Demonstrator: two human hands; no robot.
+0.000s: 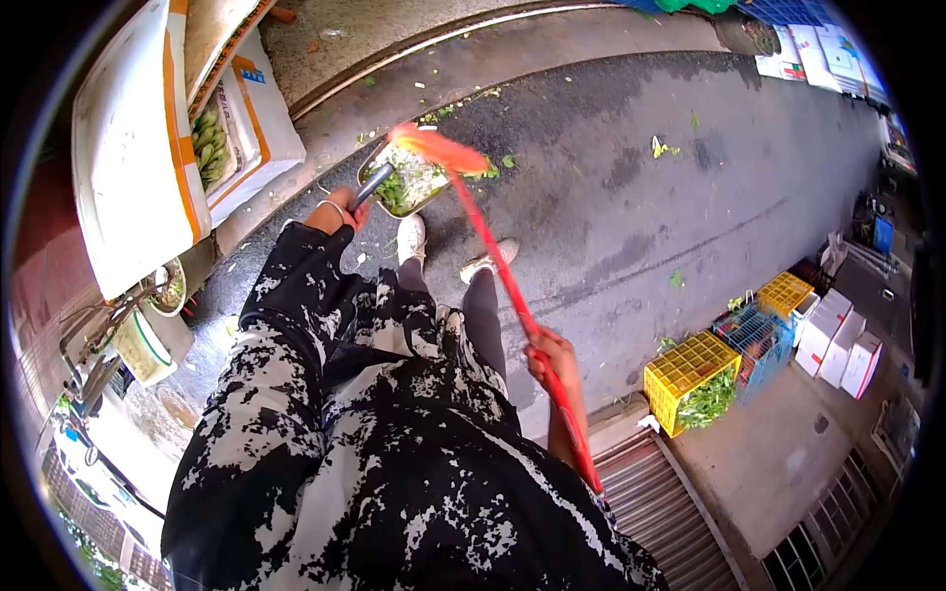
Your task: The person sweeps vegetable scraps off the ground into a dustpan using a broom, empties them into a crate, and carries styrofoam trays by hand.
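Note:
My left hand [341, 209] is closed around the short grey handle of a dustpan [431, 200], which is low over the wet pavement in front of my shoes. White scraps and green leaves lie in the pan. My right hand [554, 362] grips the long red handle of a broom [485, 229] that runs diagonally across the view. The orange-red broom head [439, 149] is at the far edge of the pan, partly over it. Whether its bristles touch the scraps I cannot tell.
White foam boxes [133, 128] with orange tape stand at the left, one holding green vegetables. Leaf scraps [662, 148] dot the grey road. To the right are a yellow crate [693, 379] with greens, a blue crate [754, 345] and white boxes [836, 340].

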